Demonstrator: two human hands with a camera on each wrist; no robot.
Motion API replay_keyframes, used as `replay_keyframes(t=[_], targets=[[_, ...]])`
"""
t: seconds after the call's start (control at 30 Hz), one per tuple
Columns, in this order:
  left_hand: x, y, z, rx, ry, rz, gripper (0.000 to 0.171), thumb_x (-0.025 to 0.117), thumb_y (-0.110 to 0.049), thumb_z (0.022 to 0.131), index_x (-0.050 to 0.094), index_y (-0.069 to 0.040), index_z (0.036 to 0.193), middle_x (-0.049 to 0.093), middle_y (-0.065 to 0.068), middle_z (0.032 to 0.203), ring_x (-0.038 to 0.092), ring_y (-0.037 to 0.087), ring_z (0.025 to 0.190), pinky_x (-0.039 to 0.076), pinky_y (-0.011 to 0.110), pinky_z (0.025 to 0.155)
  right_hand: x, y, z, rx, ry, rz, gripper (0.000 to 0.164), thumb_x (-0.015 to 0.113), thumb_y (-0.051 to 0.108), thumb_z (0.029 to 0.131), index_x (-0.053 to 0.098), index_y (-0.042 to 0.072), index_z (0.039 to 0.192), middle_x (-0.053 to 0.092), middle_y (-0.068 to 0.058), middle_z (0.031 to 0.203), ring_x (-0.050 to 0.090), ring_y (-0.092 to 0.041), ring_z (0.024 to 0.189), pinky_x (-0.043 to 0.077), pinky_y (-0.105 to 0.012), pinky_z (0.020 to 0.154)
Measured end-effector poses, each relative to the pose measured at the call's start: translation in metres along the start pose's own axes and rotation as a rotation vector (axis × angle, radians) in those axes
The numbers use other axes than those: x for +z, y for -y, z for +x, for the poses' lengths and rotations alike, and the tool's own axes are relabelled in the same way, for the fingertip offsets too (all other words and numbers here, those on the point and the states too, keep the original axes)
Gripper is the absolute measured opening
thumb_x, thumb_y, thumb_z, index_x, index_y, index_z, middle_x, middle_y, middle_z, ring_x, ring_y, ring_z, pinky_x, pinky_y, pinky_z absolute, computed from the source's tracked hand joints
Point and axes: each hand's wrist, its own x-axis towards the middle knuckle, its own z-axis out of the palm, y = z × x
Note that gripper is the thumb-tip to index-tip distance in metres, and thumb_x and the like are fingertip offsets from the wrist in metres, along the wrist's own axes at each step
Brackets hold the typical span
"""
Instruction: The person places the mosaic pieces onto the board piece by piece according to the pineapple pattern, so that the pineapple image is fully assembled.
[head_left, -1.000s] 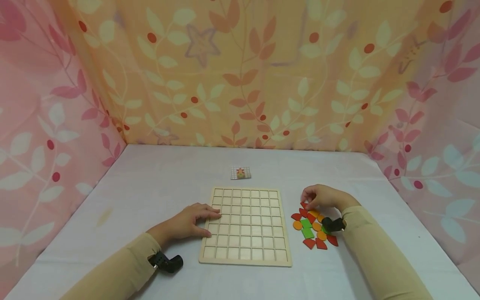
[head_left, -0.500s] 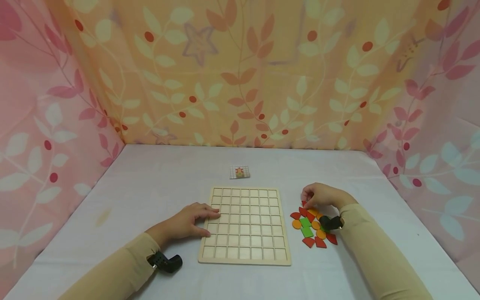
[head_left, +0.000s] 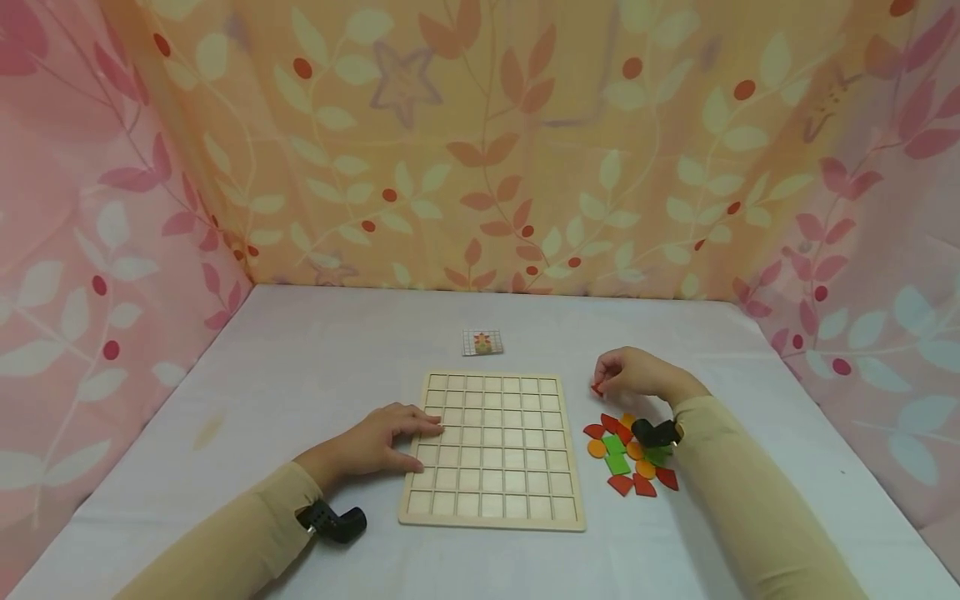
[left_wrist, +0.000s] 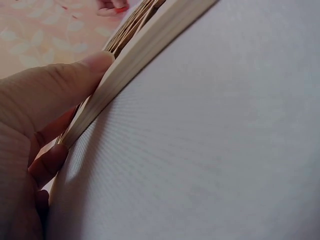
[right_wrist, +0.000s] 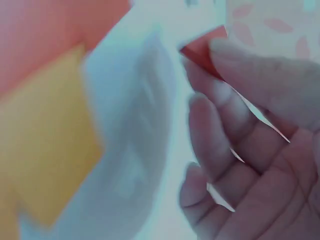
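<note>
My left hand rests along the left edge of a pale wooden grid board, fingertips lying over its outer squares. In the left wrist view the thumb presses against the board's rim. Up beyond the board's right side, my right hand pinches a small flat red tile between thumb and fingers, its corner sticking out and the rest covered. Below that hand lie loose tiles: red wedges, green squares and orange rounds.
Behind the board lies a small card with a gridded picture in red and yellow. A white cloth covers the table, and a patterned curtain stands along the back and sides.
My right hand has lifted away from the loose tiles, toward the back and slightly left, with the red tile pinched in it. My left hand stays on the board.
</note>
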Motion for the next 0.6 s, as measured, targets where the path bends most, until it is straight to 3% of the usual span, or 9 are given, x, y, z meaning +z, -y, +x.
replay_keyframes(t=[0.3, 0.6], targets=[[0.000, 0.000, 0.000, 0.024, -0.001, 0.022, 0.056, 0.071, -0.044, 0.074, 0.058, -0.023, 0.125, 0.051, -0.008, 0.129, 0.042, 0.014, 0.118, 0.029, 0.044, 0.096, 0.015, 0.043, 0.022, -0.149, -0.078, 0.036, 0.004, 0.065, 0.015, 0.084, 0.067, 0.012, 0.083, 0.065, 0.000, 0.081, 0.051, -0.019, 0.080, 0.040, -0.033, 0.075], [0.000, 0.001, 0.000, 0.024, -0.012, 0.004, 0.055, 0.071, -0.043, 0.074, 0.058, -0.022, 0.124, 0.051, -0.008, 0.129, 0.043, 0.015, 0.118, 0.029, 0.045, 0.097, 0.044, 0.076, 0.048, -0.191, -0.070, 0.102, 0.005, 0.068, 0.012, 0.081, 0.067, 0.009, 0.084, 0.064, 0.000, 0.076, 0.053, -0.016, 0.077, 0.040, -0.032, 0.077]])
